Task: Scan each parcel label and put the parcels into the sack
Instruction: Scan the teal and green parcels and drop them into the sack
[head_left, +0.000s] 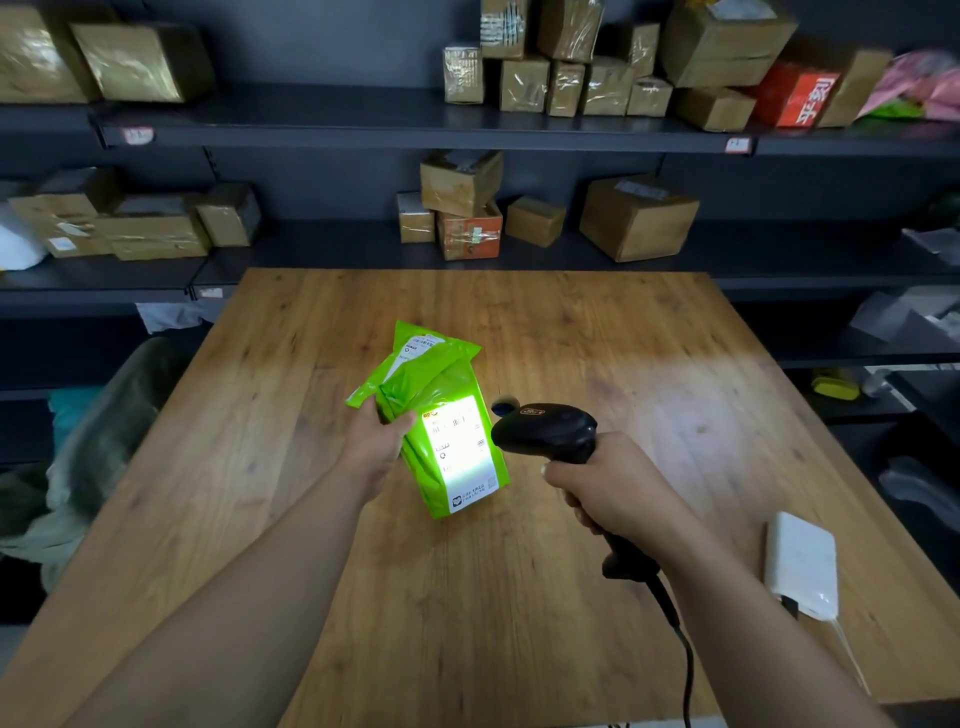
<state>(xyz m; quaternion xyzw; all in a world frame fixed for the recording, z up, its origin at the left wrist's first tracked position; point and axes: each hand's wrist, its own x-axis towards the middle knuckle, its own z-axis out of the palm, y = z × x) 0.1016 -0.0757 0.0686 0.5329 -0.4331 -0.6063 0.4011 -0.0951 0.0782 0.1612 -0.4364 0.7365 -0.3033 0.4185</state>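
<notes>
1. Green plastic mailer parcel (457, 470) is held just above the middle of the wooden plank table (597, 322), its white label (454, 431) turned up and glaring with light.
2. The left hand (376, 441) grips the parcel's left edge. A second green mailer (431, 353) shows just behind (held too or lying on the wood, I cannot tell).
3. The right hand (608, 488) is wrapped round the handle of a black corded barcode scanner (550, 428), whose head points at the label.
4. A grey translucent sack (114, 415) sits off the table's left edge.
5. A flat white power bank (802, 566) lies near the right edge.
6. Dark metal shelves (363, 119) behind carry taped brown cardboard boxes (639, 218).
</notes>
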